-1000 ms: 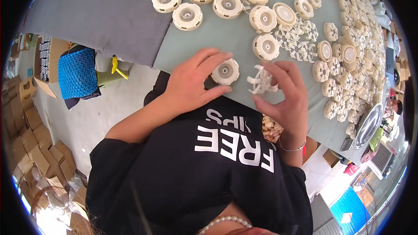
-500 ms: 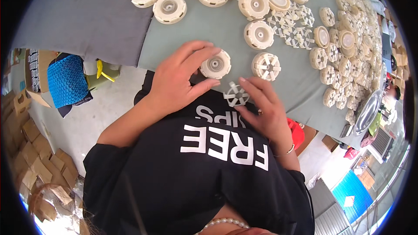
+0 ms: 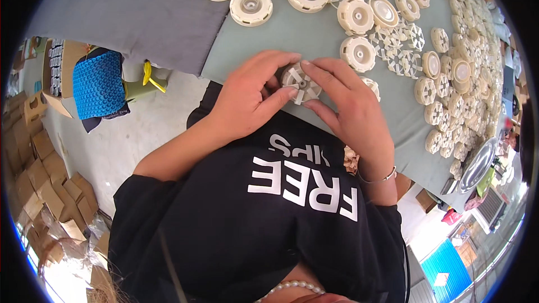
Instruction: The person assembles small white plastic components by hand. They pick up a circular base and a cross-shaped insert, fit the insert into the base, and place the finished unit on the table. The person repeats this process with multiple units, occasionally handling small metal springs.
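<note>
I see the held round part patterned with pale radial spokes. On my feed the worktop reads grey-green, the cloth slate grey, the loose discs cream, the shirt black with white lettering, the honeycombed pad blue, the strip yellow.

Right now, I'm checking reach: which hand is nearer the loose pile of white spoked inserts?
Right. The right hand is below and left of the pile of inserts; the left hand is farther left, across the round spoked piece that both touch.
</note>
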